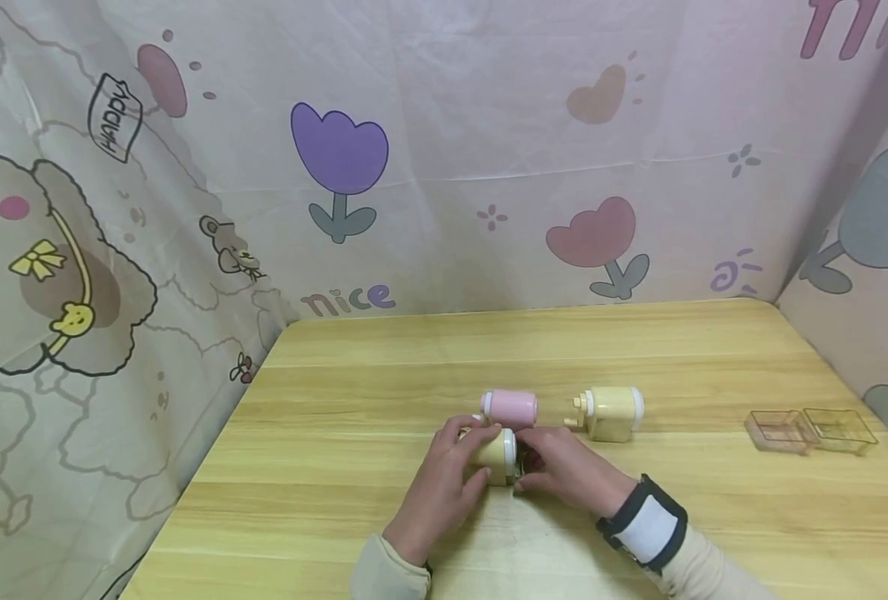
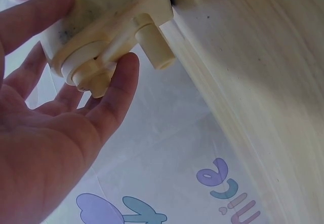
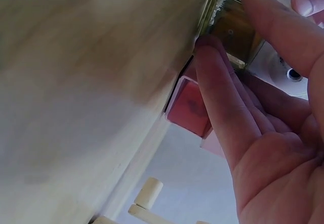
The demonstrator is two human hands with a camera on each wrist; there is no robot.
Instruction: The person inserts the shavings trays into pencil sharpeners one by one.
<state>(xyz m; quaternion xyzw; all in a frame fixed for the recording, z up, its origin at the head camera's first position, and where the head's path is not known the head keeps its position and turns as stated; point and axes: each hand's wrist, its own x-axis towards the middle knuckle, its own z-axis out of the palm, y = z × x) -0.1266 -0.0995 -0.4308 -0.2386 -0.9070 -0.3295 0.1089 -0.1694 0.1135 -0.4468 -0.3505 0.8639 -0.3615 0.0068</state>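
A yellow hand-crank pencil sharpener point(image 1: 491, 451) stands on its side of the table near the middle front, and my left hand point(image 1: 446, 475) grips it around the body. In the left wrist view, its crank handle point(image 2: 154, 46) points toward the camera beside my fingers. At the sharpener's other end, my right hand point(image 1: 564, 468) pinches a clear shavings drawer point(image 3: 234, 29) between thumb and fingers. How far the drawer sits inside the body is hidden by my fingers. Just behind stands a pink pencil sharpener point(image 1: 511, 408), its lower opening point(image 3: 188, 107) facing the right wrist camera.
A second yellow pencil sharpener point(image 1: 612, 412) stands to the right of the pink one, crank facing left. Farther right lie two clear drawers, one pinkish drawer point(image 1: 780, 433) and one yellowish drawer point(image 1: 840, 432), side by side. Printed cloth point(image 1: 474, 167) hangs behind the wooden table point(image 1: 324, 500).
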